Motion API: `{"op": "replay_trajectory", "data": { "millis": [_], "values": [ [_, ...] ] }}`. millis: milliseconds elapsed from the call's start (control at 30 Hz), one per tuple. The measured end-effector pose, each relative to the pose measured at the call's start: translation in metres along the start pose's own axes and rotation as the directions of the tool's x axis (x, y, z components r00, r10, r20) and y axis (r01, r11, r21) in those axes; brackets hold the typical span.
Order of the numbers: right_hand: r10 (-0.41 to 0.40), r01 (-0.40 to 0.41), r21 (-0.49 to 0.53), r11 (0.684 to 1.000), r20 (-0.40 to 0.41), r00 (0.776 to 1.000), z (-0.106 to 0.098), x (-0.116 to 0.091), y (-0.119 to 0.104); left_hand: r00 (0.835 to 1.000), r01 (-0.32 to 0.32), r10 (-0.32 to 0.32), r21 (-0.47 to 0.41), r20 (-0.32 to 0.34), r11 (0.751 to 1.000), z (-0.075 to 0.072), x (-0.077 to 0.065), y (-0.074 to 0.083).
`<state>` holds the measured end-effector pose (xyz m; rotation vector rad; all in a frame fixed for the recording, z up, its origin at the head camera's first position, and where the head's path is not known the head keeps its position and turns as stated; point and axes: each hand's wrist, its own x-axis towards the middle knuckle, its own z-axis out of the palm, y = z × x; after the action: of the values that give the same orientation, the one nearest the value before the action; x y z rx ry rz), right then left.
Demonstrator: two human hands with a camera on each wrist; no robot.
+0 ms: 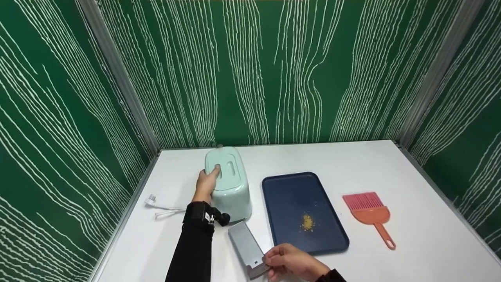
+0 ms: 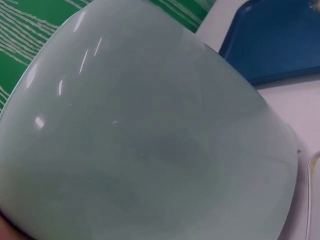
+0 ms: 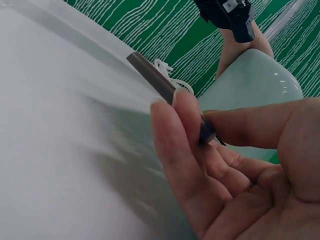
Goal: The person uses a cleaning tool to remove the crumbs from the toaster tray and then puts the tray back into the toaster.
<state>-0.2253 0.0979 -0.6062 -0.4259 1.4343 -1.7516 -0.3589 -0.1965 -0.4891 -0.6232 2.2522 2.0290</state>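
Observation:
A mint-green toaster (image 1: 231, 199) with two top slots stands at the left of the table. My left hand (image 1: 206, 183) grips it from the left side, thumb on top by the left slot, the other fingers mostly hidden. The toaster's glossy wall (image 2: 150, 125) fills most of the left wrist view. Closer to me, my right hand (image 1: 291, 261) pinches the dark near end of a long grey metal crumb tray (image 1: 247, 243). That crumb tray (image 3: 152, 77) appears edge-on in the right wrist view, between thumb and fingers. Its far end lies just before the toaster.
Right of the toaster, a dark blue serving tray (image 1: 299, 196) bears a small pile of yellowish crumbs (image 1: 307, 222). An orange brush (image 1: 372, 215) with pink bristles lies farther right. A white power cord and plug (image 1: 156, 202) lie left of the toaster. Green patterned panels (image 1: 270, 78) enclose the white table.

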Motion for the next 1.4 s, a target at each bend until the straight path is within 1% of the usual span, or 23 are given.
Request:
{"op": "replay_trajectory", "data": {
  "millis": [167, 233, 433, 533, 733, 833, 1000, 1200, 1400],
  "values": [
    [0.008, -0.005, 0.062, 0.998, -0.050, 0.999, 0.010, 0.008, 0.008, 1.000, -0.008, 0.008, -0.027, 0.006, 1.000, 0.001, -0.001, -0.001],
    [0.021, -0.015, 0.083, 0.996, -0.067, 0.998, 0.013, 0.012, 0.010, 1.000, 0.002, -0.002, -0.031, 0.001, 1.000, 0.001, 0.000, -0.001],
    [0.035, -0.025, 0.087, 0.996, -0.118, 0.992, 0.023, 0.020, 0.013, 1.000, 0.007, -0.007, -0.023, -0.001, 1.000, -0.001, 0.003, -0.004],
    [0.028, -0.016, 0.083, 0.996, -0.148, 0.989, 0.027, 0.025, 0.013, 1.000, 0.001, -0.001, -0.020, -0.010, 1.000, -0.001, 0.002, -0.005],
    [-0.031, 0.044, 0.063, 0.997, -0.199, 0.980, 0.036, 0.033, 0.014, 1.000, 0.018, -0.018, -0.038, -0.007, 0.999, -0.001, 0.001, -0.004],
    [-0.041, 0.057, 0.064, 0.996, -0.219, 0.975, 0.040, 0.037, 0.014, 1.000, 0.022, -0.022, -0.045, -0.005, 0.999, -0.001, 0.001, -0.003],
    [-0.029, 0.050, 0.069, 0.996, -0.272, 0.962, 0.044, 0.047, 0.013, 1.000, 0.026, -0.027, -0.056, -0.010, 0.998, 0.000, 0.001, -0.003],
    [-0.026, 0.042, 0.041, 0.998, -0.328, 0.944, 0.045, 0.056, 0.011, 1.000, 0.016, -0.017, -0.038, -0.021, 0.999, 0.001, 0.002, -0.004],
    [-0.001, 0.013, 0.029, 1.000, -0.393, 0.919, 0.045, 0.061, 0.010, 1.000, 0.011, -0.012, -0.047, -0.022, 0.999, 0.001, 0.001, -0.004]
  ]
}}
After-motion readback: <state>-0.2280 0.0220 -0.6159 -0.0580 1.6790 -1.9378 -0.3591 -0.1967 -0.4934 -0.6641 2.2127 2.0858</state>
